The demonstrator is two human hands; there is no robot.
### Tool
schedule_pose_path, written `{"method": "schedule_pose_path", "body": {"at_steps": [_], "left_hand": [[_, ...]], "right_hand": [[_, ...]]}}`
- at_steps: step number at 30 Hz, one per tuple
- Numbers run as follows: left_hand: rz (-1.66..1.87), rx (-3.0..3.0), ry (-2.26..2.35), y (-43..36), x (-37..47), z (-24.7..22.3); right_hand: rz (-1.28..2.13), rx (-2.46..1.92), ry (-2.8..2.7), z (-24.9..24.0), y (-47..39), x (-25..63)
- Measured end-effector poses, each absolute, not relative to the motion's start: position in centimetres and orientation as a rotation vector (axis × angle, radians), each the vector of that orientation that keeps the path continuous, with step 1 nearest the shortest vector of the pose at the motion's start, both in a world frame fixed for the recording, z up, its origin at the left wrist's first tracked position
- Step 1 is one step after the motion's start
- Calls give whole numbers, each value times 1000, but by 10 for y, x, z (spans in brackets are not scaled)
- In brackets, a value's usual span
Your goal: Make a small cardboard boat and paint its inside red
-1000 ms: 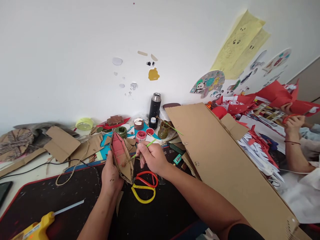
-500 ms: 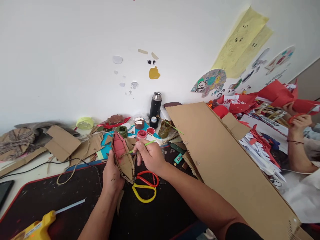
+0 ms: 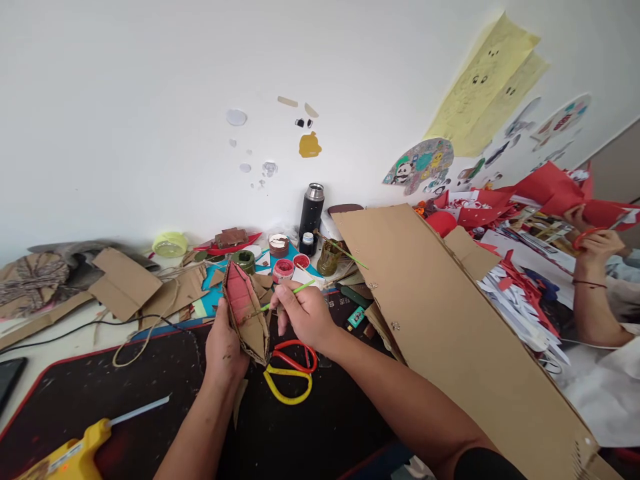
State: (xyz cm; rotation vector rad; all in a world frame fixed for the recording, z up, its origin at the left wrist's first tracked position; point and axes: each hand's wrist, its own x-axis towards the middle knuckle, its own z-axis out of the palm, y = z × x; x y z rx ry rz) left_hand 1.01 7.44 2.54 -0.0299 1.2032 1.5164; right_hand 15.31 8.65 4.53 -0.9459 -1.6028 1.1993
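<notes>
Because the cardboard boat [image 3: 256, 337] is narrow and its walls look thin, a heavy stroke of the brush [image 3: 303, 287] could smear pink onto a side wall, and a tight squeeze from the left hand [image 3: 223, 350] could buckle the hull. The lower tip hangs close to the scissors [image 3: 289, 401], at its 5 o'clock, so a small dip of the wrist could knock it there.

The boat sits in the left fingers, which curl around its left side above the dark mat [image 3: 310, 440]. Its long axis runs from 11 to 5 o'clock, open side towards the camera (both ends are pointed, so I cannot tell bow from stern). The upper tip points towards the green paint jar [image 3: 245, 260]. From 3 o'clock, the right hand [image 3: 305, 320] pinches the brush between closed fingers, its tip at the inner floor.
</notes>
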Motion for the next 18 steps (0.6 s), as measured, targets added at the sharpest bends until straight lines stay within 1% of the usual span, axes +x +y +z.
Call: {"method": "schedule_pose_path", "body": {"at_steps": [9, 18], "left_hand": [[1505, 8, 1236, 73, 12, 26], [1559, -67, 1274, 72, 15, 37]], "right_hand": [[1229, -917, -1517, 44, 92, 145], [992, -1075, -1633, 44, 95, 157]]}}
